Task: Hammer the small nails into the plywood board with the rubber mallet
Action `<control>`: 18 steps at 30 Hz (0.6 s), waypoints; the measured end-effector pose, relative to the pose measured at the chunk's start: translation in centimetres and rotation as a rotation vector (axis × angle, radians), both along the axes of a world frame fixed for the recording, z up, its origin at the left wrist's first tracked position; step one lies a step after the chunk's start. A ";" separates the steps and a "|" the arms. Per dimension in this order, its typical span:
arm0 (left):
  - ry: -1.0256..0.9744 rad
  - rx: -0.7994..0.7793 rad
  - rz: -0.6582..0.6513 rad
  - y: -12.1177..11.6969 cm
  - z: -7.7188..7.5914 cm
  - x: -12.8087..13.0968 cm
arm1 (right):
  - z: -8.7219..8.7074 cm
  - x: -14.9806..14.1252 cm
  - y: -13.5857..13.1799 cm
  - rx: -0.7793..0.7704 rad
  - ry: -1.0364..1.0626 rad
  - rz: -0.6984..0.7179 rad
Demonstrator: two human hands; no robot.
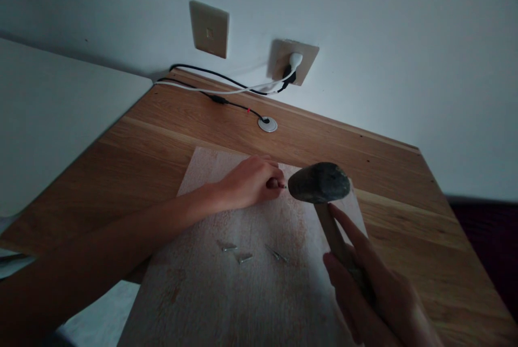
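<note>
On 1 board [226, 304]: 3+ nails [245, 258] | hands closed; left [254, 179]: 1 nail [285, 186]; right [390, 293]: 1 mallet [319, 182]

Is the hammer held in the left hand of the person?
No, the right hand grips the hammer by its handle.

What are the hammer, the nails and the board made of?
Hammer: dull, dark head, perhaps rubber or worn metal; its dull brown handle is probably wood. Nails: probably metal, as they shine silvery. Board: maybe wood, its whitish finish patchy with brown.
</note>
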State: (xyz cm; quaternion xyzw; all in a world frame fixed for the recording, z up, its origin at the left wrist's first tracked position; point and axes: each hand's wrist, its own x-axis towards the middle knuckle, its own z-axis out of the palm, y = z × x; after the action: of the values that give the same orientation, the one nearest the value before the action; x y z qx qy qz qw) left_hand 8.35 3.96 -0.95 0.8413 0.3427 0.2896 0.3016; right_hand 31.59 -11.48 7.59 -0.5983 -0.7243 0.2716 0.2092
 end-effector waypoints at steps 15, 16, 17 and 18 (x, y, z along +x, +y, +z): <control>0.019 -0.054 0.024 0.0 0.0 0.0 | -0.6 0.2 0.3 -0.145 0.145 -0.116; 0.016 -0.059 0.026 0.0 0.0 0.0 | -0.6 0.3 0.3 -0.144 0.149 -0.119; 0.015 -0.059 0.023 0.0 0.0 0.0 | -0.6 0.5 0.3 -0.140 0.142 -0.126; 0.013 -0.053 0.017 0.0 0.0 0.0 | -0.6 0.6 0.2 -0.135 0.124 -0.134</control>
State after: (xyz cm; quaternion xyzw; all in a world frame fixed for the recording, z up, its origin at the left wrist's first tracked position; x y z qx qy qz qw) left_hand 8.34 4.01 -0.98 0.8318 0.3594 0.2776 0.3191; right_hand 32.18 -11.29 7.03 -0.6402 -0.6483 0.3416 0.2305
